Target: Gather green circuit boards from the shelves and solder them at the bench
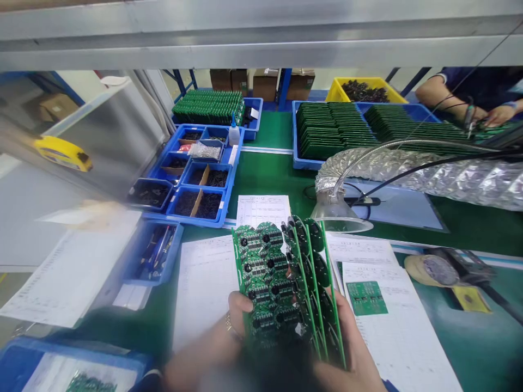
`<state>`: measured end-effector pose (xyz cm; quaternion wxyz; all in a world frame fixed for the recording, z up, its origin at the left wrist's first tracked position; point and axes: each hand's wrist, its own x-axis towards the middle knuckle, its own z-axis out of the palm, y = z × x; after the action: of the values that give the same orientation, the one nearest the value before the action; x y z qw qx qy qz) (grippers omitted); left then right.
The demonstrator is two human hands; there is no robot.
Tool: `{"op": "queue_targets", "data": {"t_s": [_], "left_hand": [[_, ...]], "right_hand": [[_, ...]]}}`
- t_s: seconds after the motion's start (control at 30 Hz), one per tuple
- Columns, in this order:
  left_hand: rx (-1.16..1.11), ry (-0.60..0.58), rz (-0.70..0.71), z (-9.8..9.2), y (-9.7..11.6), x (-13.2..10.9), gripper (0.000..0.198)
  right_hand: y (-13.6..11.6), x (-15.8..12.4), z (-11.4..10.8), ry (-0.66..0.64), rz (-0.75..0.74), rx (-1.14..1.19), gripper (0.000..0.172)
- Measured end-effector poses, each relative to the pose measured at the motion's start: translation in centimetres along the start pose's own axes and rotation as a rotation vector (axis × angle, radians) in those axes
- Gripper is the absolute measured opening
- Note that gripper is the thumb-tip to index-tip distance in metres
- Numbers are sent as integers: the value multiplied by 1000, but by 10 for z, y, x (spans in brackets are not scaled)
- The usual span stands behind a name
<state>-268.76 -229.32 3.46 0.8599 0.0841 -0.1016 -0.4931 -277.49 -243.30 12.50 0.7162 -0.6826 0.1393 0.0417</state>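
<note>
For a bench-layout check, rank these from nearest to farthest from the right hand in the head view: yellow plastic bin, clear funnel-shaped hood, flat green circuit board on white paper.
1. Flat green circuit board: on white paper, just right of the right hand.
2. Clear funnel-shaped hood: ahead of the hand.
3. Yellow plastic bin: far back, beyond the hood.

The scene is lit brightly and evenly by sources out of view, with highlights thrown off the crinkled foil duct [433, 177] and the printing on the white papers [204, 288] partly washed out. Detail is kept best on the upper part of the green circuit boards [261, 267], while their lower ends are lost in a dark blur. The grey panel [114, 125] at left is heavily smeared.
</note>
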Motion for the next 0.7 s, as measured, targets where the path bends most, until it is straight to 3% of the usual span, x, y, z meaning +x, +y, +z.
{"op": "queue_targets", "data": {"t_s": [0.13, 0.27, 0.7], "left_hand": [[30, -3, 19, -1, -1, 0, 71], [102, 65, -11, -2, -3, -2, 71], [184, 173, -67, 4, 4, -2, 70]], "right_hand": [[6, -2, -2, -8, -53, -26, 80], [7, -3, 1, 52, -28, -60, 80], [8, 2, 1, 53, -92, -160, 76]]}}
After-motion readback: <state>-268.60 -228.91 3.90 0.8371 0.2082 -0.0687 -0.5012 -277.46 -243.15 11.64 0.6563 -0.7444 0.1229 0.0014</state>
